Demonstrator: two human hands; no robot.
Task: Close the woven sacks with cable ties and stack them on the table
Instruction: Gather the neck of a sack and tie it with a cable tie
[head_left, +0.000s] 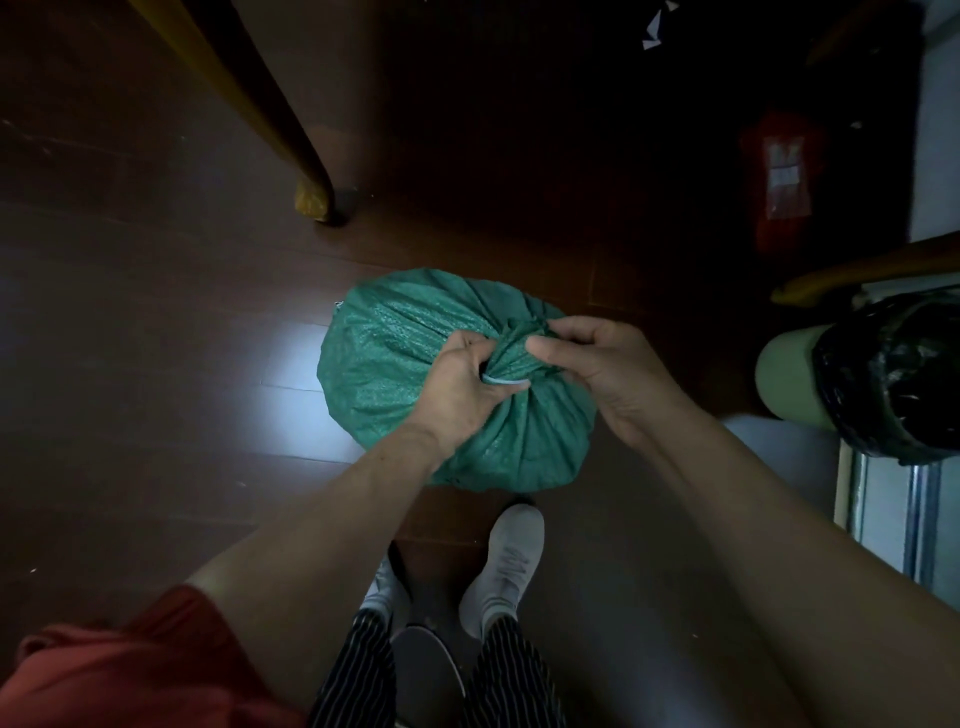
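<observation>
With the green woven sack (410, 374) standing on the floor at our feet, our left hand (457, 384) pinches its gathered neck and pale cable tie (505, 382) while our right hand (597, 364) grips the bunch, which could spread loose if either slackens.

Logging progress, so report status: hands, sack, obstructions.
Gripping the gathered neck: left hand, right hand. On the floor: green sack, pale cable tie at neck. Apart, right side: lined bin.

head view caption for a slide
Left hand and right hand grip the neck of a green woven sack at its cable tie
</observation>
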